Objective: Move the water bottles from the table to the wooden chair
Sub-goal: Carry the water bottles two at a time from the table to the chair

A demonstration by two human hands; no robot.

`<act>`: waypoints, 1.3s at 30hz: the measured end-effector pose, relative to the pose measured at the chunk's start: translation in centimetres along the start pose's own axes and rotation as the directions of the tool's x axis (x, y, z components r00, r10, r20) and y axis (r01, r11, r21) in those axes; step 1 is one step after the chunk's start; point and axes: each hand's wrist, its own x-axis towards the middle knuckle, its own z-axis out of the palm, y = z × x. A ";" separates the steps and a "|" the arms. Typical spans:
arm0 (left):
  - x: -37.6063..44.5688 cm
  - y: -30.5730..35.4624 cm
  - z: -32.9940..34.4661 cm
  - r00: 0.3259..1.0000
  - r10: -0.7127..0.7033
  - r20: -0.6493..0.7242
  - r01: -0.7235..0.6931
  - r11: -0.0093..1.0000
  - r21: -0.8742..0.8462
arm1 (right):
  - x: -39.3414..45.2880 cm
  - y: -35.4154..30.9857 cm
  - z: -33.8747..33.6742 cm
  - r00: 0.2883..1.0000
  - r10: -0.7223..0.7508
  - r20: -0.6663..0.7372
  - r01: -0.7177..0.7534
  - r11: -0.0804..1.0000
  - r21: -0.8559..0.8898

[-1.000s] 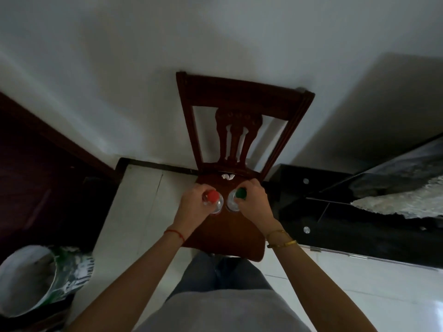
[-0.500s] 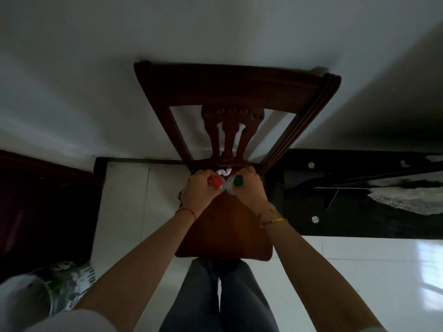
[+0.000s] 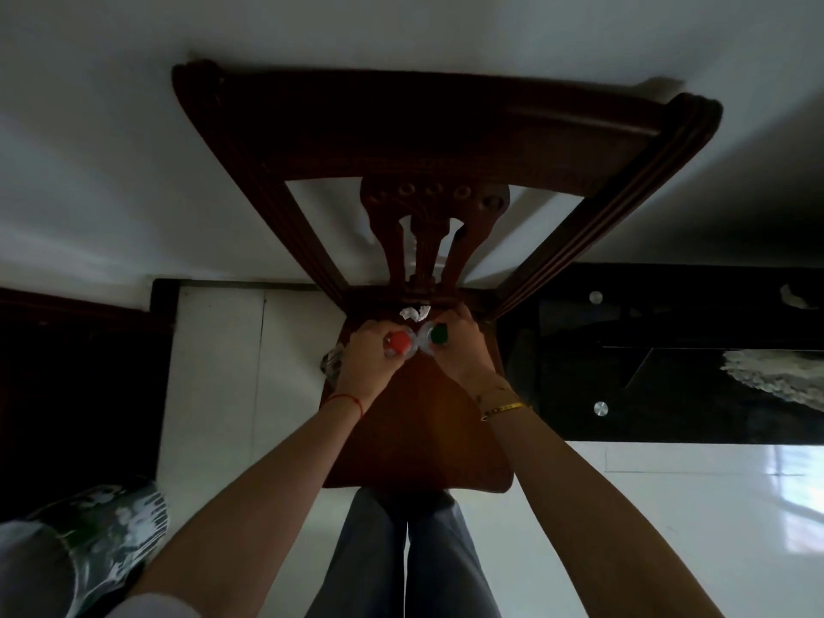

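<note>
I look straight down on a dark wooden chair [image 3: 428, 439] that stands against a white wall. My left hand [image 3: 365, 359] grips a clear water bottle with a red cap [image 3: 398, 341]. My right hand [image 3: 463, 350] grips a clear water bottle with a green cap [image 3: 439, 333]. Both bottles stand upright, side by side, over the back of the seat, close to the carved backrest. Their bodies are mostly hidden by my fingers. Whether their bases touch the seat I cannot tell.
A black glass table [image 3: 669, 363] stands right of the chair, with a pale cloth [image 3: 776, 372] on it. A green and white bucket [image 3: 102, 528] sits on the white tiled floor at lower left. Dark furniture [image 3: 67, 372] fills the left side. A white scrap [image 3: 414, 312] lies behind the bottles.
My head has moved closer over the chair, which now fills more of the view. Both hands have carried the bottles further back over the seat, toward the backrest.
</note>
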 end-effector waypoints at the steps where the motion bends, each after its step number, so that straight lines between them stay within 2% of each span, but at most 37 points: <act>1: 0.0 -0.2 0.2 1.000 0.009 -0.007 -0.009 1.000 0.010 | 0.0 0.1 0.2 1.000 0.009 -0.003 -0.009 1.000 0.008; 12: 0.6 -0.8 1.4 0.999 0.029 0.014 -0.029 0.999 0.030 | 0.1 1.9 1.4 1.000 0.013 -0.014 -0.012 1.000 0.023; 22: 0.6 -0.2 1.6 0.999 0.001 -0.045 0.002 0.997 0.075 | 0.0 1.6 1.7 1.000 -0.001 -0.007 0.000 1.000 -0.012; 28: -1.1 0.5 0.7 0.998 -0.031 0.060 0.019 0.980 0.196 | -1.0 1.3 0.8 1.000 -0.019 0.002 0.019 0.991 -0.133; 32: -3.3 1.3 -1.2 0.998 0.041 0.045 -0.052 0.959 0.280 | -2.8 0.7 -0.9 0.998 -0.054 -0.037 0.044 0.972 -0.232; 39: -7.3 4.6 -6.1 0.986 0.163 0.023 -0.161 0.926 0.343 | -8.2 -1.0 -5.0 0.978 -0.132 -0.160 0.100 0.975 -0.196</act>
